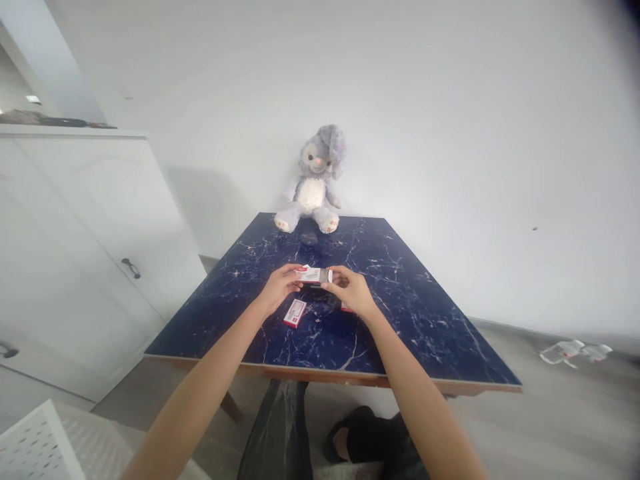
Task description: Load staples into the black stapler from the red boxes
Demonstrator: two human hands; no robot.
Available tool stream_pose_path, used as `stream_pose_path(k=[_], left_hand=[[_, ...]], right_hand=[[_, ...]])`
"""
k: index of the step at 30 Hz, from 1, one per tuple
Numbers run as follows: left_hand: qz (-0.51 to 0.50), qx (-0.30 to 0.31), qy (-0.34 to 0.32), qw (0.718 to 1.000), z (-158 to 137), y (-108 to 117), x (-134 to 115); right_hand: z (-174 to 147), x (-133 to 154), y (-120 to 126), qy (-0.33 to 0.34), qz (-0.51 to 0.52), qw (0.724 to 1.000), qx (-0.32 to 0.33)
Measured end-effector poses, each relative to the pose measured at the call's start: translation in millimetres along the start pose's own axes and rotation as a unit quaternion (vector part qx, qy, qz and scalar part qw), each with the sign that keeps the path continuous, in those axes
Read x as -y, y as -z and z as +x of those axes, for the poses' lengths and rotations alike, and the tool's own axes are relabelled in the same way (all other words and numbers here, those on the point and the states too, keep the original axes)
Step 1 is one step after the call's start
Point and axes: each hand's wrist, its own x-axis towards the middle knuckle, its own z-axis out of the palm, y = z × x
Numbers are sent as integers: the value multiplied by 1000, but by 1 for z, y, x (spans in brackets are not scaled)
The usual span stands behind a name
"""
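Between my hands, just above the table, is a small white and red cardboard box (314, 275), its right end looking opened. My left hand (280, 287) grips the box's left end with thumb and fingers. My right hand (353, 290) pinches the right end, where a flap and a greyish part show; I cannot make out that part. On the table below and left of it lies a second small white and red box (295, 313). Partly hidden behind my right hand, a red-edged item (347, 307) rests on the table.
A grey plush rabbit (313, 190) sits at the far edge of the blue marbled table (410, 313), against the wall. A dark oval object (309, 237) lies before it. White cabinets (95, 220) stand left; clear plastic packaging (575, 352) lies on the floor right.
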Motion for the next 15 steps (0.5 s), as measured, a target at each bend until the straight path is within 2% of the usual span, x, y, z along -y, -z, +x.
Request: stream_pose_path(k=[4,9,15], left_hand=[[-13,-19,-8,1000,2,4,2],[21,-22,-18,999,1,4,1],[33,17,-18,999,-3,1,0]], right_hand=[[2,-2,1,-16,34,999,-15],[3,-1,4,-34,79,995,-43],[5,-6,4,-52,50,995,-70]])
